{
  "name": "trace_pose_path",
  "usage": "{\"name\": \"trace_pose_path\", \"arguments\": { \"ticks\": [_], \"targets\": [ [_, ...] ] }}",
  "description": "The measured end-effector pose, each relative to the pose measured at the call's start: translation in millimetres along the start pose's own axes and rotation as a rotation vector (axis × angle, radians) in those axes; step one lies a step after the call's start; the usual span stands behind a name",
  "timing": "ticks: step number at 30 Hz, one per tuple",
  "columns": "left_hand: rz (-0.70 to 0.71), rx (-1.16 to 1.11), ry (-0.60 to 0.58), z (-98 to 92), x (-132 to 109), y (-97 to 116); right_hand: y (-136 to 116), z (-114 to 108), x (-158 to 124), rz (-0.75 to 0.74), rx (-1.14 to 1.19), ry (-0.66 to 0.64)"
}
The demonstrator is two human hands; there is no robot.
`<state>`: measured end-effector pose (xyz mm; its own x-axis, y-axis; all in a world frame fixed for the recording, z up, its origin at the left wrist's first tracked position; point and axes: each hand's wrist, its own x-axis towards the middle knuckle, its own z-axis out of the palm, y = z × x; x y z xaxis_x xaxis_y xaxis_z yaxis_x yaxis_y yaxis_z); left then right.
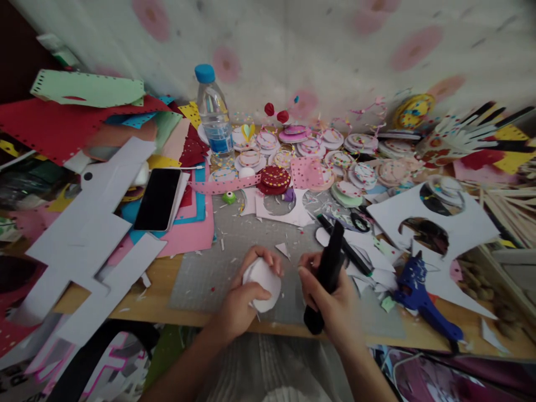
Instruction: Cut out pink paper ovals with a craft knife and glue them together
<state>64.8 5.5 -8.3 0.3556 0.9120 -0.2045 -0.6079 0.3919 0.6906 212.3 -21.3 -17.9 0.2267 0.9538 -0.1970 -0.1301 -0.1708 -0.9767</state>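
My left hand (pixel 243 298) is closed around a white paper disc (pixel 264 282), held just above the grey cutting mat (pixel 234 245) near the table's front edge. My right hand (pixel 330 304) grips a black tool (pixel 329 268), long and upright, tilted slightly to the right. The two hands sit close together, a few centimetres apart. The tool's working end is hidden behind my fingers.
A blue glue gun (pixel 419 293) lies right of my right hand. Black scissors (pixel 359 221), a black phone (pixel 158 199) and a water bottle (pixel 214 114) stand farther back. Many decorated paper discs (pixel 335 159) line the wall. Coloured and white sheets (pixel 87 223) cover the left.
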Motion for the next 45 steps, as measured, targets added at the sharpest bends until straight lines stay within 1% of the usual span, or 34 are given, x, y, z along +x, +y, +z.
{"name": "trace_pose_path", "arguments": {
  "ticks": [3,6,10,14,18,22,25,27,30,33,37,41,45],
  "targets": [
    [0.086,0.060,0.081,5.4,-0.8,-0.6,4.3,10.1,-11.9,-0.020,-0.074,-0.048],
    [0.108,0.092,0.099,6.3,-2.7,-4.9,2.5,20.0,-16.5,-0.034,-0.078,-0.065],
    [0.085,0.046,0.091,3.9,-4.8,-9.9,-0.2,23.6,-13.1,0.002,-0.054,-0.101],
    [0.054,0.024,0.100,5.3,-5.5,-8.4,1.0,21.6,-9.4,0.019,-0.061,-0.143],
    [0.065,-0.013,0.074,6.1,-5.7,-5.8,5.2,20.8,-10.4,0.022,-0.082,-0.131],
    [0.140,-0.070,0.080,5.5,-5.5,-5.2,9.0,22.7,-13.0,0.019,-0.130,-0.064],
    [0.174,-0.073,0.087,6.1,-4.6,-6.6,11.7,24.9,-14.7,0.087,-0.106,-0.049],
    [0.174,-0.019,0.089,6.2,-3.8,-7.6,14.2,25.5,-15.9,0.144,-0.072,-0.081],
    [0.148,0.156,0.096,3.6,-2.7,-6.4,18.3,23.5,-17.3,0.222,-0.008,-0.117],
    [0.117,0.366,0.109,-2.9,-2.0,0.3,20.8,19.1,-16.8,0.262,0.033,-0.095],
    [0.022,0.571,0.160,-12.9,-3.2,12.6,19.0,14.8,-13.4,0.245,0.042,-0.044],
    [-0.012,0.655,0.218,-18.9,-7.9,19.7,13.4,15.4,-12.0,0.247,0.097,-0.054],
    [-0.037,0.625,0.241,-21.5,-11.1,20.6,10.4,17.0,-13.2,0.285,0.136,-0.048]
  ]
}}
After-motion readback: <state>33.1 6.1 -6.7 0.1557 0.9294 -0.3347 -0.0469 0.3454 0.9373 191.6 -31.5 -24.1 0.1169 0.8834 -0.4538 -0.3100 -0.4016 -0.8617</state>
